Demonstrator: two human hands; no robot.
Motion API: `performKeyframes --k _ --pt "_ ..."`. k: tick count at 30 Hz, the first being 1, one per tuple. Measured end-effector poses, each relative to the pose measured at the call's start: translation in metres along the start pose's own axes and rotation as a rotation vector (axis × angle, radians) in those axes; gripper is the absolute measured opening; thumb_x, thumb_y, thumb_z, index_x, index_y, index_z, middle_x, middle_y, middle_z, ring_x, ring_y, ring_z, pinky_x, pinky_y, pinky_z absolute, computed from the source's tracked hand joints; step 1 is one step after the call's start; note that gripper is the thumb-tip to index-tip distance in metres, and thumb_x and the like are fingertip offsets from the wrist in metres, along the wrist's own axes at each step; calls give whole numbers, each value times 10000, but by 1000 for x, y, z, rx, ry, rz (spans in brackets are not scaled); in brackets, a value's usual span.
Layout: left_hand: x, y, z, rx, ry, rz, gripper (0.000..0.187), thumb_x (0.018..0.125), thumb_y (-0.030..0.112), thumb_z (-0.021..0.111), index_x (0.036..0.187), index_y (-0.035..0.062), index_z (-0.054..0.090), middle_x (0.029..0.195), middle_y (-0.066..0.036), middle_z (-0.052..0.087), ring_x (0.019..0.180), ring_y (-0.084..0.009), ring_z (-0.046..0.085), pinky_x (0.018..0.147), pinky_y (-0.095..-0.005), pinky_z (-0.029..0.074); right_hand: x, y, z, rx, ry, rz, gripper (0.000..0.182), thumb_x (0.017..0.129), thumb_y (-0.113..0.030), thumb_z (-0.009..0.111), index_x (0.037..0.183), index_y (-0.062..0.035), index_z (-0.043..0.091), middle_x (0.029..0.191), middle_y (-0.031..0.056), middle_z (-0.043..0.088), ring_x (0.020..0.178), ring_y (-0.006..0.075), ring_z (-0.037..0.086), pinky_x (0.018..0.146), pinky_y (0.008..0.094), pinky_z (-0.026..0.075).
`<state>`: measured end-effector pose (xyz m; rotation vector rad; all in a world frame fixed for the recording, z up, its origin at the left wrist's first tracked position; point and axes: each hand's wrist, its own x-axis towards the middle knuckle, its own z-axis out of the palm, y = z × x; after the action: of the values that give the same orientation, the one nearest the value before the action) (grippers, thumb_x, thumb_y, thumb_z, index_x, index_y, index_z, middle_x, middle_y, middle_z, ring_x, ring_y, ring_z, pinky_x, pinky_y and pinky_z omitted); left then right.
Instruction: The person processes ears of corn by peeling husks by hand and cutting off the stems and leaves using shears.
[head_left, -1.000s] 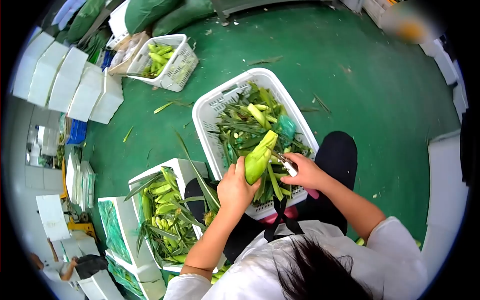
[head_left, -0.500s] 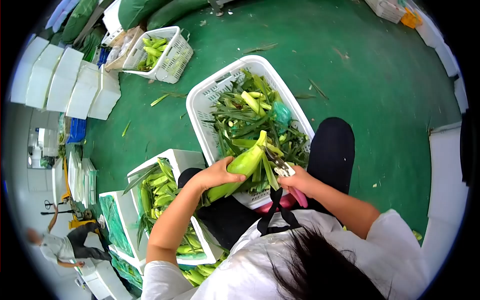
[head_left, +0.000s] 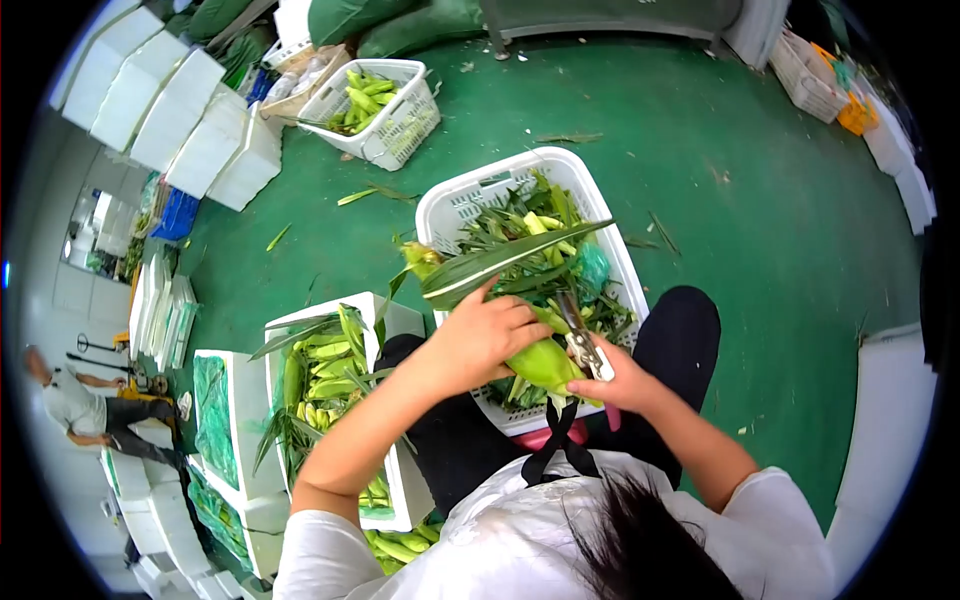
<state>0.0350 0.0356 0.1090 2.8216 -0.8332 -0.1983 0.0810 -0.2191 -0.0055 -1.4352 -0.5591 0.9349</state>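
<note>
My left hand (head_left: 485, 335) is wrapped round a green ear of corn (head_left: 545, 366) in its husk, held over the near part of a white plastic basket (head_left: 437, 212). A long green leaf (head_left: 500, 262) sticks out past my fingers toward the far right. In my right hand (head_left: 628, 382) is a pair of pruning shears (head_left: 580, 338) with metal blades and a pinkish handle, mostly covered by the palm. The blades point away from me, just right of the ear. My right fingertips reach the ear's lower end. Cut leaves and husks (head_left: 500, 225) fill the basket.
To my left stands a white foam box (head_left: 400, 318) of corn (head_left: 330, 370), beside other foam boxes lined with green plastic (head_left: 212, 420). Another white basket (head_left: 405, 120) of corn is farther off. At far left a person (head_left: 85, 405) stands near a pallet jack (head_left: 95, 350).
The ear has been turned round in my left hand, its leafy end now pointing away and its other end toward my right hand. The shears stay in my right hand. The view has shifted.
</note>
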Motion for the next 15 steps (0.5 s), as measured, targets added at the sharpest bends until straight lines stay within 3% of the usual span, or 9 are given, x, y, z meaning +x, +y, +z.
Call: performKeyframes --k 1,4,6,7,8,10,11,13,15 --pt "-12 7 11 -12 133 -73 768 592 142 839 1308 157 563 1295 -59 556 1303 -255 477 1121 -583 286 -2 15 4 30 43 -21 584 811 -183 805 1274 -11 494 1103 44 582 980 119 546 883 285 467" --pt "-36 45 66 -313 692 -616 716 776 119 750 1428 99 453 1402 -135 471 1341 -290 426 1123 -460 319 -4 22 32 75 240 -120 461 817 -156 778 1176 -18 524 1018 52 592 928 126 559 832 287 475" --pt "-33 48 140 -901 908 -903 629 924 148 631 1467 13 344 1392 -208 445 1318 -285 443 1108 -426 328 -5 27 41 -195 251 -79 406 795 -144 768 1099 -21 529 906 78 603 823 153 583 760 301 487" --pt "-18 46 139 -1687 1056 -928 632 975 273 588 1491 53 297 1337 -120 506 1194 -192 514 1028 -380 427 -8 8 50 -285 243 -61 395 777 -141 759 1070 -20 523 840 102 607 751 187 624 704 331 499" --pt "-9 43 143 -1728 1127 -1023 534 1001 356 538 1418 48 409 1285 -118 561 1130 -201 570 980 -376 472 -11 9 56 -398 217 -131 363 792 -120 739 1064 -20 520 834 91 616 732 201 664 660 346 507" --pt "-13 21 144 -2165 904 -964 507 1014 439 477 1328 41 500 1241 -132 602 1103 -232 602 961 -405 500 -16 -4 64 -377 181 -115 316 808 -86 698 1053 -10 513 815 104 624 730 202 687 634 350 512" --pt "-12 24 136 -2341 926 -913 548 1009 494 436 1294 37 541 1209 -139 628 1099 -261 619 962 -419 511 -17 -5 63 -221 202 -47 298 812 -73 681 1048 -7 511 803 111 625 724 199 685 629 350 511" --pt "-22 10 169 -2665 906 -548 613 972 540 412 1340 64 531 1324 -156 578 1207 -295 568 1040 -452 453 -25 -5 57 92 251 96 263 819 -47 648 1036 -1 507 779 124 629 712 191 682 619 351 511" --pt "-26 8 155 -2828 908 -260 691 928 603 382 1377 96 521 1437 -160 502 1288 -317 509 1086 -505 392 -25 -19 44 -166 347 53 251 792 -37 619 1018 2 517 754 143 628 706 193 674 624 358 509"
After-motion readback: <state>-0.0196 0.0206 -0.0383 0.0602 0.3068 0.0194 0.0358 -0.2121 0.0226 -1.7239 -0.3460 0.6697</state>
